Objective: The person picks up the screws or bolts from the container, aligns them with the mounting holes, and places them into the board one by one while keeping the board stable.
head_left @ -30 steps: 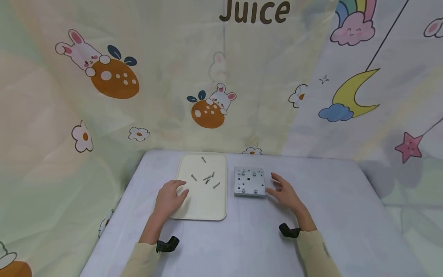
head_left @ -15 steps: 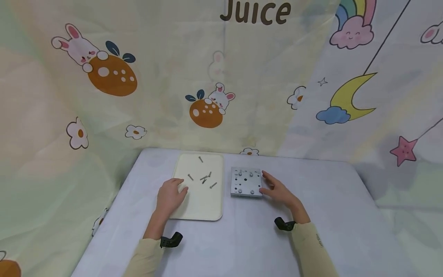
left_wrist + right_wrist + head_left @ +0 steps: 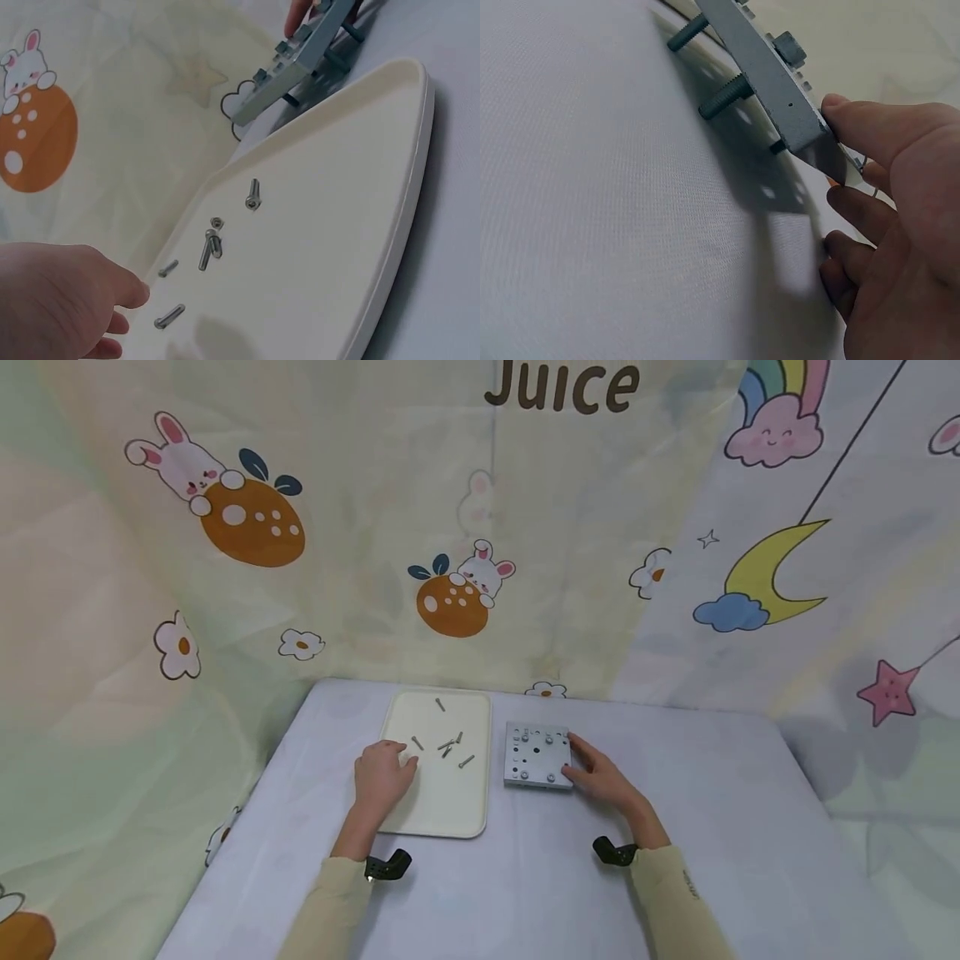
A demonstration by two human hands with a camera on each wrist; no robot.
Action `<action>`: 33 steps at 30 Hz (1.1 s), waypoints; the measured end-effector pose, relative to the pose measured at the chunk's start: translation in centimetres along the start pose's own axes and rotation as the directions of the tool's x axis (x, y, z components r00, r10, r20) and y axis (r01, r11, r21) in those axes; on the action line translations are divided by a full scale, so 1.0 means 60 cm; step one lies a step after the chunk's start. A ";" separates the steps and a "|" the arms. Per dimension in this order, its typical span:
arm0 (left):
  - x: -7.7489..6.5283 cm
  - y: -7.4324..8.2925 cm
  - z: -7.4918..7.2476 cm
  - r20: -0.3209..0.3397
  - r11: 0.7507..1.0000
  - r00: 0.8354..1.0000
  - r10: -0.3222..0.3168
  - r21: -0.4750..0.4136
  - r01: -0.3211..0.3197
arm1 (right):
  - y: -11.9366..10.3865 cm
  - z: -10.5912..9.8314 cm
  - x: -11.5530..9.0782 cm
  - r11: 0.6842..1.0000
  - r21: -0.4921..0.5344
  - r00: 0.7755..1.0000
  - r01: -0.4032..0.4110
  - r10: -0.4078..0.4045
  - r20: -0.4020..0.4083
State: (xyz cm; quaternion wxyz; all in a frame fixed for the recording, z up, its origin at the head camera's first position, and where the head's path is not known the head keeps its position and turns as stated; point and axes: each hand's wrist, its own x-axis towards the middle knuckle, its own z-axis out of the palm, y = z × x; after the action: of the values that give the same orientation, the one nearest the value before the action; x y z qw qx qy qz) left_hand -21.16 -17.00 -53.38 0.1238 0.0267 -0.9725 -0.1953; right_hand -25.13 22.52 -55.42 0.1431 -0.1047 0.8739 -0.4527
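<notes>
My left hand hovers over the left part of a cream tray, thumb and forefinger apart, holding nothing. Its fingertips are close to a small metal screw. Several more screws lie scattered on the tray, some crossing one another. To the tray's right, a square silver metal plate with holes and bolt heads stands raised; threaded bolts stick out beneath it. My right hand holds the plate's right edge, thumb at the near corner and forefinger further back.
A white cloth covers the table. Behind it hangs a printed curtain with cartoon rabbits and a moon. Both wrists wear black camera mounts.
My right hand has come in from the right onto the plate's edge. My left hand has shifted slightly right and up over the tray, closer to the screws.
</notes>
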 end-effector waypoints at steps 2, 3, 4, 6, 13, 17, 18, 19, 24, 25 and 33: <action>0.005 0.004 0.001 -0.001 1.000 1.000 -0.023 0.005 0.023 | -0.001 0.002 0.000 1.000 -0.010 1.000 -0.003 0.003 -0.002; 0.007 0.006 0.002 0.000 0.999 1.000 -0.031 0.005 0.031 | -0.002 0.003 0.000 1.000 -0.010 1.000 -0.006 0.006 -0.004; 0.011 0.007 0.002 0.003 0.999 1.000 -0.031 0.010 0.031 | -0.003 0.003 0.000 1.000 -0.010 1.000 -0.011 0.011 -0.008; 0.020 0.007 0.002 0.011 0.999 0.999 -0.031 0.011 0.031 | -0.006 0.003 -0.001 1.000 -0.013 1.000 -0.011 0.011 -0.018; 0.048 -0.018 0.002 0.043 0.997 0.999 0.012 -0.074 -0.009 | -0.009 0.007 0.001 1.000 0.007 0.999 0.007 -0.007 -0.032; 0.060 -0.035 0.002 0.135 0.989 0.990 0.047 -0.142 -0.028 | -0.004 0.005 -0.003 1.000 -0.005 1.000 -0.012 0.012 -0.017; 0.066 -0.039 0.001 0.145 0.987 0.987 0.061 -0.154 -0.039 | -0.004 0.004 -0.003 1.000 -0.006 1.000 -0.008 0.008 -0.018; 0.069 -0.042 0.003 0.154 0.984 0.985 0.076 -0.171 -0.049 | -0.003 0.003 -0.004 1.000 -0.001 1.000 -0.006 0.006 -0.022; 0.094 -0.055 0.008 0.170 0.972 0.972 0.162 -0.198 -0.127 | -0.005 -0.001 -0.005 0.999 0.032 0.999 0.009 -0.007 -0.044; 0.098 -0.058 0.009 0.189 0.972 0.967 0.171 -0.195 -0.134 | -0.005 -0.001 -0.005 0.999 0.032 0.999 0.002 -0.001 -0.040; 0.109 -0.071 0.008 0.341 0.986 0.929 0.145 -0.127 -0.107 | 0.003 0.010 -0.007 0.999 0.033 0.999 -0.029 0.030 -0.034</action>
State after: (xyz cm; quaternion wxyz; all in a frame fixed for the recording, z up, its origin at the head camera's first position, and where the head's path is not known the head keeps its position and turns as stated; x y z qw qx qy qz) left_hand -27.56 -21.40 -53.92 -0.0370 -0.0773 -0.9670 -0.2399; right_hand -24.53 22.31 -55.85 0.1365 -0.0816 0.8702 -0.4663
